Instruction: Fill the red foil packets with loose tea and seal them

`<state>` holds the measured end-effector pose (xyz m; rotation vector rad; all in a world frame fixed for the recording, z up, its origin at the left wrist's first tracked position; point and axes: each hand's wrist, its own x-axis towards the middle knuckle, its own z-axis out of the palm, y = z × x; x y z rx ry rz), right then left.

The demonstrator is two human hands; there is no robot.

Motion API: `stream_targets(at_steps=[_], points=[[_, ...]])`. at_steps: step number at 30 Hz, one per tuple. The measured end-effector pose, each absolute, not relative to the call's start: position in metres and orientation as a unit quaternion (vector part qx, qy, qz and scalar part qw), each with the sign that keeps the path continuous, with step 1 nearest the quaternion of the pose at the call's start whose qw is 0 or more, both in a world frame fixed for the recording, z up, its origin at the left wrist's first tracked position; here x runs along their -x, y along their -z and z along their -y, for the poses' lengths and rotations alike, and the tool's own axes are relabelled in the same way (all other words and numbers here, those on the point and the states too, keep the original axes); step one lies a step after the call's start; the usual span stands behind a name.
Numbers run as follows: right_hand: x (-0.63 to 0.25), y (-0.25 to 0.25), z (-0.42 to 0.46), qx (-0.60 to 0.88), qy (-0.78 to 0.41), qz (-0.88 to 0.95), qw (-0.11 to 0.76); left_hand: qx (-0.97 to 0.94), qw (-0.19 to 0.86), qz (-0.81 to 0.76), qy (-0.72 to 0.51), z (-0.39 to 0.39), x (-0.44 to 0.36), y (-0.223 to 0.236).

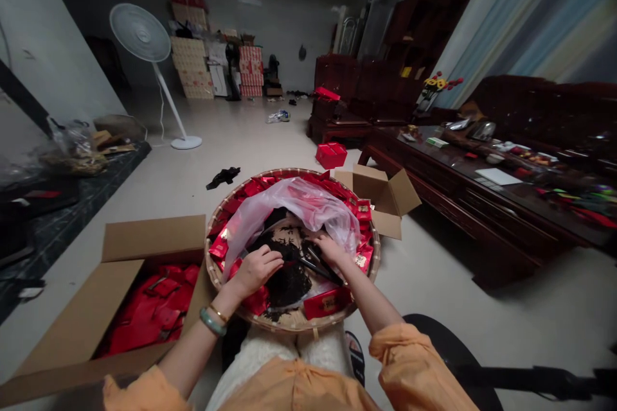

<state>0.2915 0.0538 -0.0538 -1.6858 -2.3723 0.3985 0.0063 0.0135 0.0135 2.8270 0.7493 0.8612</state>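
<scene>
A round woven bamboo tray (294, 318) rests on my lap, holding a heap of dark loose tea leaves (286, 282). My left hand (258, 270) lies curled at the heap's edge, and whatever its fingers pinch is hidden. My right hand (328, 250) sits on the upper end of black tongs (321, 264), which lie across the leaves. Small red foil packets (250, 189) line the tray's rim, with a larger red packet (328, 303) near the front. A clear plastic bag (289, 215) drapes over the tray's far side.
To my left, an open cardboard box (113, 314) holds red packaging. Another carton (380, 199) stands beyond the tray's right side. A dark wooden table (463, 196) with scattered items stands to the right. A floor fan (144, 42) and stacked cartons (193, 64) stand farther off.
</scene>
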Motion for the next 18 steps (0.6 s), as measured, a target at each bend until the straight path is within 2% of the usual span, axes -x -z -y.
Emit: stream_targets(at_steps=[6, 10, 18], points=[[-0.29, 0.059, -0.055, 0.571, -0.182, 0.794, 0.103, -0.918, 0.115, -0.255, -0.28, -0.018, -0.004, -0.011], [-0.288, 0.056, -0.053, 0.581, -0.193, 0.782, 0.119, -0.923, 0.119, -0.255, -0.261, -0.019, -0.006, -0.01], [-0.275, 0.029, -0.054, 0.634, -0.182, 0.714, 0.235, -0.926, 0.106, -0.259, -0.254, -0.022, -0.001, -0.009]])
